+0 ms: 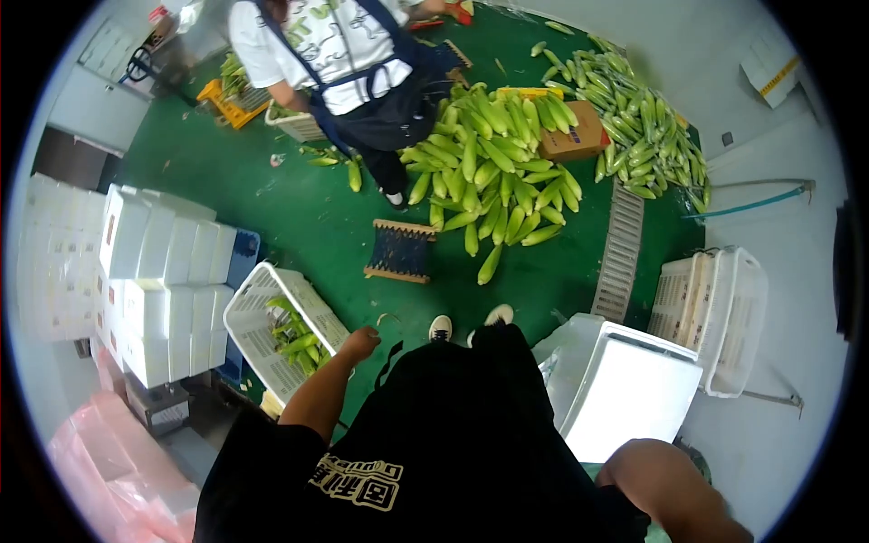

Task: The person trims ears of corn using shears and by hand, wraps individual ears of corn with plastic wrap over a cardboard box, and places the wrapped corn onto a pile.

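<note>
My left hand (360, 345) is closed at the near right corner of a white plastic basket (312, 312), its fingers curled at the rim. Several green corn husks and ears (297, 337) lie loose in the bottom of that basket. My right arm (665, 489) is bent at the lower right, and its hand lies outside the view. Beside my right side is a white foam box (629, 385) with a bright flat top.
A large pile of corn (498, 172) covers the green floor ahead, near a cardboard box (575, 134) and wrapped corn (643, 127). A person (348, 63) stands left of it. A low stool (398, 252), foam boxes (172, 281), stacked baskets (724, 317) and a drain grate (618, 253) surround me.
</note>
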`<act>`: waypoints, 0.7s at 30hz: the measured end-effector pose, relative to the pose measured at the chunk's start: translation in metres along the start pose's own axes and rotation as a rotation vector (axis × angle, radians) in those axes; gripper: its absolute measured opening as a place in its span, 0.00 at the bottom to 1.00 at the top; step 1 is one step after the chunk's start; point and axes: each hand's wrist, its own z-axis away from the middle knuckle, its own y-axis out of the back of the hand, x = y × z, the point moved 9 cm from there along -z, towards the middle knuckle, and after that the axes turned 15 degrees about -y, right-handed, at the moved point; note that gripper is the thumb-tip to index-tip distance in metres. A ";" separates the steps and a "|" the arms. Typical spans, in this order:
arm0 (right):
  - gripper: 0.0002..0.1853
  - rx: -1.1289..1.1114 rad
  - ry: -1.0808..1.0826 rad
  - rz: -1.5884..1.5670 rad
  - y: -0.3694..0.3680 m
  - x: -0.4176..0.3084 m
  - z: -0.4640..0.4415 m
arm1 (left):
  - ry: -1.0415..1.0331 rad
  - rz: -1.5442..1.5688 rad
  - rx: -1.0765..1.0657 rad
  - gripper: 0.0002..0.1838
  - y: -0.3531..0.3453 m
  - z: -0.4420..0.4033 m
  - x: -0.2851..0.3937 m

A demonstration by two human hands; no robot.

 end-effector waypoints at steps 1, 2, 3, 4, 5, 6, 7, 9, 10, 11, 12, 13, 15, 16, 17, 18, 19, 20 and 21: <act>0.28 0.009 -0.074 -0.263 0.002 0.034 0.001 | 0.026 -0.005 0.003 0.23 0.009 -0.001 0.022; 0.27 0.016 -0.146 -0.530 0.008 0.065 0.011 | 0.016 0.011 -0.001 0.23 0.007 -0.009 0.034; 0.25 0.091 -0.228 -0.549 0.026 0.108 0.028 | 0.011 0.028 0.003 0.23 0.006 -0.013 0.042; 0.22 0.224 -0.391 -0.433 0.047 0.166 0.060 | 0.013 0.048 0.015 0.23 0.006 -0.014 0.052; 0.20 0.380 -0.646 -0.286 0.066 0.236 0.105 | -0.009 0.043 0.037 0.23 0.006 -0.014 0.064; 0.19 0.507 -0.954 -0.174 0.080 0.307 0.163 | -0.027 0.035 0.066 0.22 0.007 -0.013 0.078; 0.17 0.561 -1.261 -0.120 0.084 0.371 0.234 | 0.019 0.022 0.086 0.22 0.007 -0.009 0.090; 0.13 0.434 -1.855 -0.168 0.069 0.468 0.421 | -0.060 0.228 0.161 0.21 0.002 -0.004 0.105; 0.14 0.163 -2.155 0.028 0.054 0.481 0.492 | -0.029 0.208 0.142 0.21 0.005 0.002 0.121; 0.16 0.088 -2.199 0.009 0.034 0.495 0.547 | -0.015 0.310 0.178 0.20 0.000 0.009 0.123; 0.17 0.129 -2.258 -0.124 0.009 0.504 0.574 | 0.002 0.243 0.167 0.20 0.007 0.022 0.143; 0.18 0.248 -2.298 -0.341 -0.020 0.512 0.601 | -0.021 0.208 0.168 0.19 0.020 0.035 0.170; 0.18 0.129 -2.430 -0.367 -0.071 0.524 0.655 | 0.004 0.257 0.191 0.18 0.004 0.054 0.163; 0.20 0.081 -2.506 -0.310 -0.094 0.524 0.675 | -0.168 0.170 0.230 0.19 -0.008 0.059 0.156; 0.21 0.059 -2.572 -0.324 -0.121 0.524 0.699 | -0.271 0.117 0.233 0.24 -0.015 0.065 0.156; 0.21 0.036 -2.609 -0.392 -0.150 0.526 0.724 | -0.188 0.039 0.210 0.29 -0.036 0.077 0.132; 0.19 0.074 -2.672 -0.426 -0.176 0.528 0.736 | -0.132 0.043 0.157 0.34 -0.052 0.086 0.117; 0.17 0.108 -2.739 -0.467 -0.205 0.528 0.749 | -0.136 -0.121 0.160 0.30 -0.068 0.097 0.096; 0.16 0.126 -2.762 -0.499 -0.235 0.535 0.775 | -0.071 -0.008 0.094 0.36 -0.060 0.103 0.098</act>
